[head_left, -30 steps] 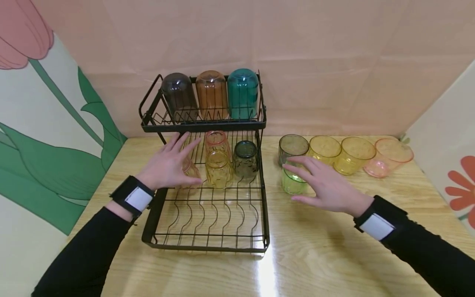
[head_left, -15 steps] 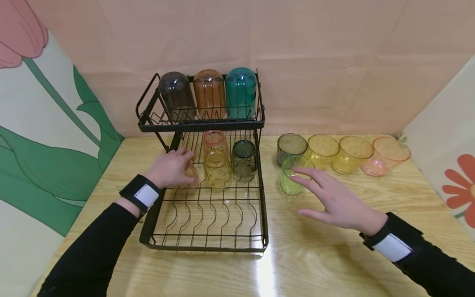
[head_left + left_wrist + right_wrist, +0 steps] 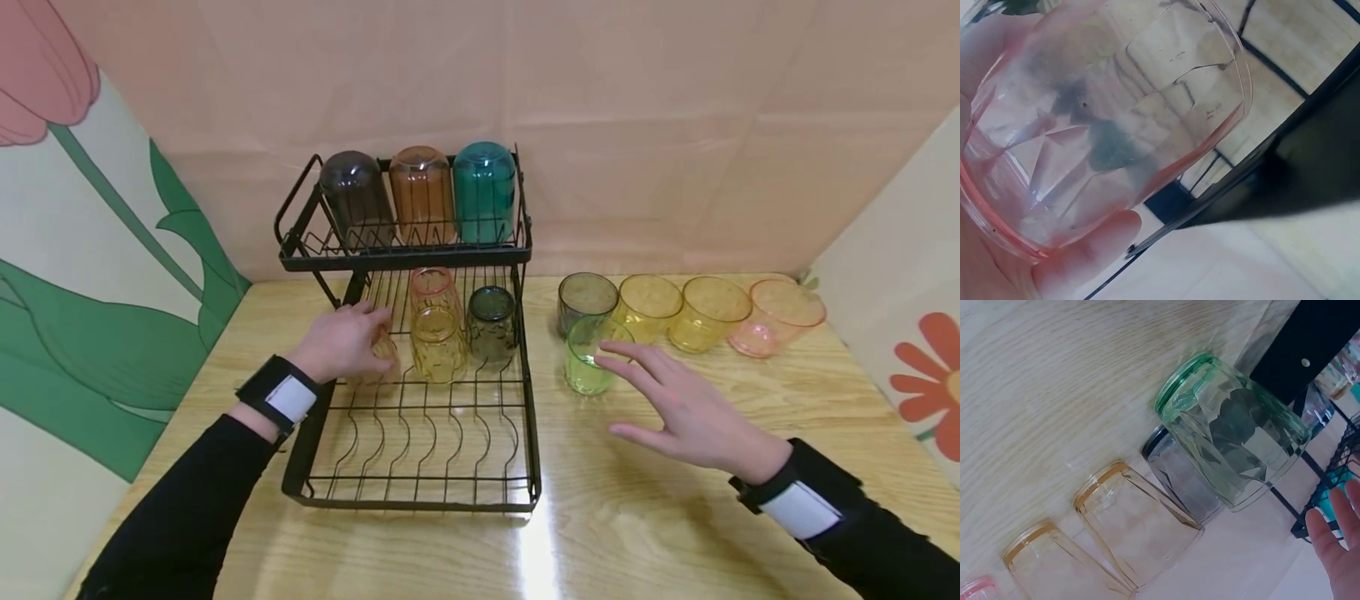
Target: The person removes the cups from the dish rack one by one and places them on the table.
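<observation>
My left hand (image 3: 339,342) grips a clear pink faceted glass (image 3: 1104,131) at the left of the rack's lower tier, thumb and fingers around its side; in the head view the hand covers most of it. Beside it on that tier, a yellow glass (image 3: 438,354), another pink glass (image 3: 433,287) and a dark grey glass (image 3: 492,329) stand upside down. To the right of the rack, my right hand (image 3: 693,408) hovers with fingers spread, holding nothing. Nearest to it is an upright green glass (image 3: 585,375) on the table, which the fingertips overlap in the head view.
The black two-tier dish rack (image 3: 420,505) carries upside-down grey (image 3: 356,187), brown (image 3: 422,187) and teal (image 3: 484,187) glasses on top. Behind the green glass, a grey glass (image 3: 587,293), two yellow glasses (image 3: 705,321) and a pink glass (image 3: 776,317) line the table's back.
My left hand has gone from spread above the pink glass to gripping it. My right hand has drawn back to the right, away from the green glass.
</observation>
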`<act>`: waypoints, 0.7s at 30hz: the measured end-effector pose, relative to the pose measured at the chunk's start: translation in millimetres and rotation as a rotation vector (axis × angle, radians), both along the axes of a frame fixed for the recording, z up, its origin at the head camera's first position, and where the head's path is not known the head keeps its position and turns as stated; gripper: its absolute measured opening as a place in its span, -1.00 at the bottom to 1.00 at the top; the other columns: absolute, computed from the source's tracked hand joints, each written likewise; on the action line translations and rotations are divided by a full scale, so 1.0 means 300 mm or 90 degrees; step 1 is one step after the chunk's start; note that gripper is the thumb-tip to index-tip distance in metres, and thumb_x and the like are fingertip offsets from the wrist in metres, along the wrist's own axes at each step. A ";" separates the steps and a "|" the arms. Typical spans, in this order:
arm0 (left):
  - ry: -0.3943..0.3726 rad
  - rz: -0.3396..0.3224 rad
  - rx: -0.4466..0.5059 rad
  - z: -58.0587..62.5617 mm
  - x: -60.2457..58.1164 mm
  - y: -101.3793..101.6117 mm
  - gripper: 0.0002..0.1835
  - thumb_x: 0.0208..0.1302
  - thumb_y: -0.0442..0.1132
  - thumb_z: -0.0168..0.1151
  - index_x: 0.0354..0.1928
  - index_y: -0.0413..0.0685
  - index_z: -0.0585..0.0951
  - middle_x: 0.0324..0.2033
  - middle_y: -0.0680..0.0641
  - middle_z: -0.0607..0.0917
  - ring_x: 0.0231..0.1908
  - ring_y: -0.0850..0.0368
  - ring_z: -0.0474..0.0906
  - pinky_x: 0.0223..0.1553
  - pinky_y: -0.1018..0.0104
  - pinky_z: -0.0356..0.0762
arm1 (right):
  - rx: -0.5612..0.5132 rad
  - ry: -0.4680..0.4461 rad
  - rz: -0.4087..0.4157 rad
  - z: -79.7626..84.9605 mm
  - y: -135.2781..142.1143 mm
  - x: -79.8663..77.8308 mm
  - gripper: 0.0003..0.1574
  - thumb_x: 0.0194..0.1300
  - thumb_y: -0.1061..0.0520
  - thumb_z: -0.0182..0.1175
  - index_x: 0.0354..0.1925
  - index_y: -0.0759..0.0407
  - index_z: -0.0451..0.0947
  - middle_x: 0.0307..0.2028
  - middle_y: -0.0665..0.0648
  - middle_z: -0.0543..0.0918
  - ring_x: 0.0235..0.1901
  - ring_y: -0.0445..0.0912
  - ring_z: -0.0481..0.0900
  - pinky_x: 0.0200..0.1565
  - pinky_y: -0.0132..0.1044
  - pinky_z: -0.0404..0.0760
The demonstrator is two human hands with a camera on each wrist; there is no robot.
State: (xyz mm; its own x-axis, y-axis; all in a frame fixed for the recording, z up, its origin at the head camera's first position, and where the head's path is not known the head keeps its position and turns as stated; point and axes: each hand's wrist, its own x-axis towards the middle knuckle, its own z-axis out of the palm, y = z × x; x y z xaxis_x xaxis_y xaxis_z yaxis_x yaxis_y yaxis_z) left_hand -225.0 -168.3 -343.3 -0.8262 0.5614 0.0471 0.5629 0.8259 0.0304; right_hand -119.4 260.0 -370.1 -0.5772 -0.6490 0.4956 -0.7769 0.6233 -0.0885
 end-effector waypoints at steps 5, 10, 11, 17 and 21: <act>0.028 -0.024 0.037 0.042 0.010 -0.001 -0.39 -0.16 0.14 0.35 -0.08 -0.06 0.50 -0.39 0.00 0.47 -0.50 0.12 0.38 -0.56 0.28 0.36 | 0.004 -0.004 0.004 -0.008 -0.005 0.004 -0.07 0.08 -0.29 0.16 0.29 0.11 0.19 0.26 0.13 0.24 0.11 -0.02 0.29 0.01 -0.04 0.36; 0.023 -0.020 0.044 0.105 0.022 -0.004 -0.39 -0.16 0.15 0.35 -0.11 -0.08 0.50 -0.36 -0.02 0.48 -0.46 0.12 0.40 -0.51 0.26 0.39 | 0.001 -0.002 0.012 -0.011 -0.011 0.007 -0.06 0.07 -0.28 0.17 0.31 0.08 0.16 0.26 0.12 0.23 0.09 0.02 0.32 -0.02 -0.04 0.39; 0.024 -0.019 0.040 0.115 0.025 -0.005 -0.37 -0.16 0.16 0.35 -0.09 -0.08 0.50 -0.33 -0.03 0.50 -0.43 0.10 0.42 -0.49 0.24 0.41 | 0.000 -0.002 0.013 -0.011 -0.012 0.008 -0.06 0.07 -0.28 0.17 0.31 0.07 0.16 0.26 0.12 0.23 0.09 0.03 0.33 -0.02 -0.04 0.39; 0.034 -0.028 0.024 0.164 0.047 -0.009 -0.36 -0.13 0.19 0.32 -0.05 -0.07 0.50 -0.35 -0.03 0.51 -0.44 0.10 0.45 -0.50 0.24 0.44 | -0.003 0.005 0.017 -0.007 -0.018 0.012 -0.04 0.01 -0.24 0.23 0.30 0.11 0.19 0.25 0.14 0.25 0.06 0.03 0.35 -0.05 -0.03 0.42; 0.027 -0.030 0.026 0.183 0.063 -0.004 -0.39 -0.12 0.19 0.32 -0.08 -0.04 0.50 -0.44 0.04 0.43 -0.54 0.18 0.35 -0.62 0.33 0.33 | -0.002 0.007 0.017 -0.003 -0.022 0.017 -0.05 0.05 -0.28 0.19 0.30 0.09 0.17 0.25 0.14 0.25 0.07 0.00 0.35 -0.06 -0.03 0.43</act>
State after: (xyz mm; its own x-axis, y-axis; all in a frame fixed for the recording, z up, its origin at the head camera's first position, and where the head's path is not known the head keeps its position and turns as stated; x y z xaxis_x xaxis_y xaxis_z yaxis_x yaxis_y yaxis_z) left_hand -206.0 -169.5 -288.4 -0.7952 0.5972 0.1054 0.6033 0.7966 0.0381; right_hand -114.4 253.5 -371.1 -0.5541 -0.6628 0.5037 -0.7942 0.6022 -0.0811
